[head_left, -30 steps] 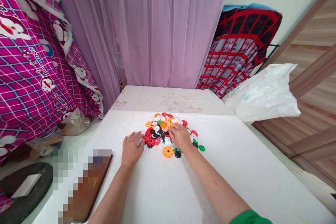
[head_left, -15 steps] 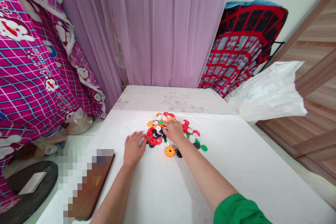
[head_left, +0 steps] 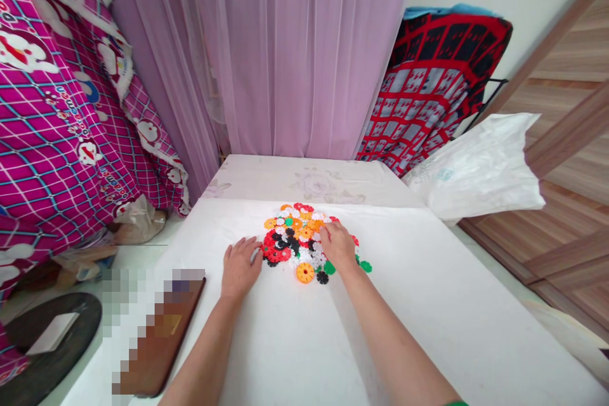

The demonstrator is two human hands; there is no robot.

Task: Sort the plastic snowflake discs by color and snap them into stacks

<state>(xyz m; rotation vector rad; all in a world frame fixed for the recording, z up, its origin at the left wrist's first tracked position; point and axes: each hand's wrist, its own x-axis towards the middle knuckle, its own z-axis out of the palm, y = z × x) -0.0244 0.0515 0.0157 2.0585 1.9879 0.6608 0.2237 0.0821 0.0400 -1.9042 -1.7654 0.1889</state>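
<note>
Discs [head_left: 302, 233] in red, orange, white, black and green lie in a messy pile in the middle of the white desk [head_left: 290, 342]. The left hand [head_left: 240, 266] is palm down by the left side of the pile. Its fingers are a bit bent with the thumb held apart, and the grip is loose and let go. The fingertips are right by some red discs [head_left: 275, 247]. The right hand [head_left: 339, 246] is over the right side of the pile, its fingers bent down close to orange discs [head_left: 314, 225]. I cannot tell if its grip has a disc in it, because the hand hides that spot. A big orange disc [head_left: 305, 273] lies flat at the near edge of the pile, with a small black disc [head_left: 322, 278] just beside it. A green disc [head_left: 365, 266] sits at the right edge. A flat brown thing [head_left: 166, 342], partly blurred, lies on the desk's left side.
</note>
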